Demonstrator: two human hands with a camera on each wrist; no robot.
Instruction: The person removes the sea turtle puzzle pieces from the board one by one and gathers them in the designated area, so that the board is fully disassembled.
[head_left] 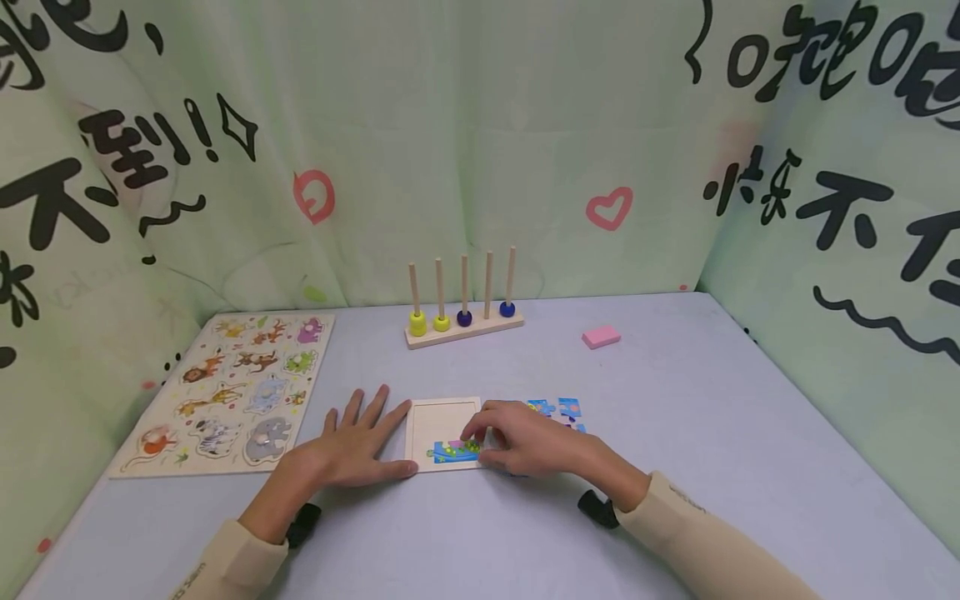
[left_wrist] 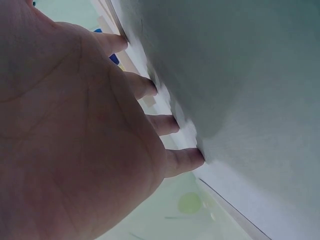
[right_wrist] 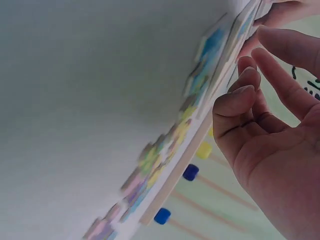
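Note:
A square wooden puzzle tray [head_left: 442, 417] lies at the middle of the table, with joined blue and green jigsaw pieces [head_left: 453, 452] along its bottom edge. My left hand [head_left: 345, 450] rests on the table with fingers spread, its index fingertip and thumb at the tray's left edge. Above the tray's lower right corner is my right hand [head_left: 528, 439], thumb and index finger reaching to the pieces there. In the right wrist view these two fingers stand slightly apart with no piece visible between them, and the other fingers are bent. Loose jigsaw pieces [head_left: 568, 407] lie partly hidden behind the right hand.
A wooden board of animal pictures [head_left: 255, 360] lies at the left. Towards the back stands a peg rack [head_left: 465, 332] with yellow and blue beads on its posts. A pink block [head_left: 601, 337] sits at the back right. Printed curtains [head_left: 465, 150] enclose the table.

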